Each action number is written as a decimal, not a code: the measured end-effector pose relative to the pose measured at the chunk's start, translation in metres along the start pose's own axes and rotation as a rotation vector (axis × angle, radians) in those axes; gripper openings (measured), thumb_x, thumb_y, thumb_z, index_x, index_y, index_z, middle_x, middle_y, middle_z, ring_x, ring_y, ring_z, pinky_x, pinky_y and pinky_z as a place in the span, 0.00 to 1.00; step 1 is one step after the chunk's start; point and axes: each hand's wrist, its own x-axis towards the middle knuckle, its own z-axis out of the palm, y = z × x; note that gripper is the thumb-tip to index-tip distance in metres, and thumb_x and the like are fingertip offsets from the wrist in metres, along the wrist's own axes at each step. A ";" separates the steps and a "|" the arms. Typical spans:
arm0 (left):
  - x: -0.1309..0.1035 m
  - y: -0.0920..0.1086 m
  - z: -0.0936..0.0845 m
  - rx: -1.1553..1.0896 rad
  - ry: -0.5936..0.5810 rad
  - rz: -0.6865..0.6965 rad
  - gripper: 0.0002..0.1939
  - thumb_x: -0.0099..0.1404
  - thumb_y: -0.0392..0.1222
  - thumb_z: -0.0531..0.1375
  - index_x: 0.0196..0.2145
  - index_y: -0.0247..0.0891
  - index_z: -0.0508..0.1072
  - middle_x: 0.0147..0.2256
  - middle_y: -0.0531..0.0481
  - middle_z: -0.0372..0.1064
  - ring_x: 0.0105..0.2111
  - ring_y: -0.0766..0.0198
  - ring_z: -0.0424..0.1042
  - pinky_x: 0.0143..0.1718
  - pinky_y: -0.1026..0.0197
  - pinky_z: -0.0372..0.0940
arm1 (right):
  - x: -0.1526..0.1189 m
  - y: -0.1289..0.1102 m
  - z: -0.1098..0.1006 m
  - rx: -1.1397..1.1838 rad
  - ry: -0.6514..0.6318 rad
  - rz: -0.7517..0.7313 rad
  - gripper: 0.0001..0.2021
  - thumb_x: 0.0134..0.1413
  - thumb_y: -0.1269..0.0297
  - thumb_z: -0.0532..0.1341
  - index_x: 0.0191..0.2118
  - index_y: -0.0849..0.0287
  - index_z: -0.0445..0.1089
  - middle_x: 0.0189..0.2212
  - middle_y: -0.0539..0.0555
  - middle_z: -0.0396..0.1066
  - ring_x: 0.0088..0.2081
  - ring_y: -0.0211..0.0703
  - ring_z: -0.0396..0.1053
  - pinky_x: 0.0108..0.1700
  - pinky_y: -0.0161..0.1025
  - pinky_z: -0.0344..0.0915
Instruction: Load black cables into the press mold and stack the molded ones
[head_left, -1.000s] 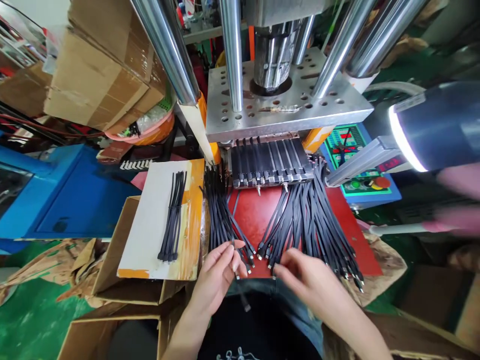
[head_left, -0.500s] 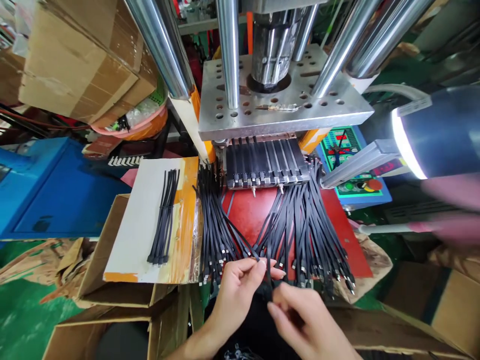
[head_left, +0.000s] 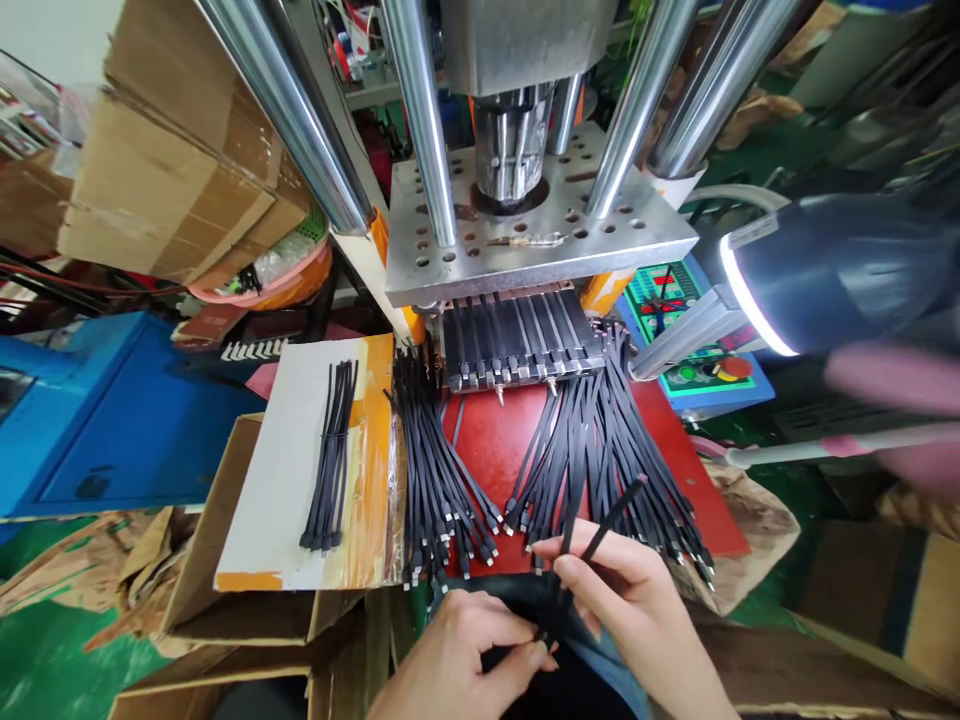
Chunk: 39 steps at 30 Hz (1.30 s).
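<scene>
I have a black cable [head_left: 616, 514] between my hands, low over my lap and just short of the red table [head_left: 496, 430]'s near edge. My right hand [head_left: 630, 592] is half curled, thumb and forefinger pinching it; two dark strands rise past those fingers, toward twelve and one o'clock. Whether they are one cable folded or two, I cannot tell. My left hand [head_left: 471, 648], at eight o'clock from the right, is nearly closed, thumb pressed to forefinger at the lower part of the cable; the exact hold there is blurred.

From my hands, the left pile [head_left: 431, 455] of cables lies between ten and eleven o'clock, the right pile [head_left: 609, 430] at one, both with plug ends toward me. At twelve sits the block [head_left: 517, 377], a row of cables laid across it, under the steel plate [head_left: 540, 262]. A tied bundle [head_left: 330, 460] rests on the board [head_left: 262, 480] at ten. The control box [head_left: 701, 375] is past one o'clock, the lamp [head_left: 832, 270] nearer two.
</scene>
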 end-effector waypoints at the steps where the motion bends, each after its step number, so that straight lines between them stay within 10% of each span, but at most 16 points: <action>1: -0.001 -0.002 -0.005 0.048 -0.012 -0.028 0.13 0.77 0.44 0.62 0.41 0.44 0.88 0.43 0.49 0.87 0.45 0.55 0.84 0.51 0.59 0.73 | 0.004 -0.001 0.001 -0.010 0.008 -0.041 0.25 0.67 0.41 0.66 0.30 0.58 0.83 0.21 0.48 0.66 0.18 0.33 0.57 0.19 0.32 0.56; 8: 0.033 0.031 -0.047 0.027 0.362 0.293 0.18 0.76 0.50 0.65 0.57 0.38 0.81 0.50 0.42 0.82 0.46 0.56 0.81 0.52 0.58 0.73 | 0.012 -0.005 0.009 -0.203 -0.096 -0.384 0.10 0.71 0.63 0.65 0.35 0.54 0.81 0.27 0.48 0.76 0.27 0.37 0.72 0.34 0.30 0.70; 14: 0.057 0.055 -0.053 -0.035 0.295 0.395 0.09 0.77 0.39 0.63 0.39 0.36 0.82 0.35 0.49 0.81 0.29 0.66 0.72 0.33 0.64 0.65 | 0.010 0.000 0.010 -0.347 -0.011 -0.525 0.13 0.74 0.68 0.59 0.35 0.54 0.77 0.26 0.48 0.74 0.30 0.39 0.77 0.39 0.29 0.75; 21: 0.056 0.047 -0.054 -0.180 0.282 0.370 0.10 0.77 0.41 0.64 0.41 0.34 0.85 0.34 0.46 0.81 0.34 0.63 0.77 0.39 0.63 0.68 | 0.015 0.002 -0.006 -0.370 -0.030 -0.577 0.18 0.75 0.72 0.57 0.62 0.49 0.76 0.35 0.50 0.80 0.28 0.38 0.77 0.35 0.30 0.76; 29: 0.062 0.049 -0.062 -0.504 0.199 0.289 0.20 0.65 0.59 0.75 0.34 0.37 0.88 0.33 0.49 0.74 0.24 0.71 0.70 0.23 0.67 0.62 | 0.024 -0.009 0.005 -0.325 0.085 -0.645 0.07 0.69 0.71 0.65 0.41 0.53 0.82 0.28 0.49 0.77 0.25 0.39 0.74 0.27 0.30 0.71; 39: 0.077 0.063 -0.071 -0.237 0.346 0.433 0.17 0.71 0.50 0.72 0.29 0.36 0.82 0.29 0.51 0.72 0.29 0.68 0.70 0.30 0.65 0.64 | 0.037 0.006 0.021 -0.365 0.030 -0.517 0.18 0.70 0.66 0.62 0.26 0.55 0.62 0.23 0.45 0.63 0.24 0.36 0.62 0.26 0.32 0.60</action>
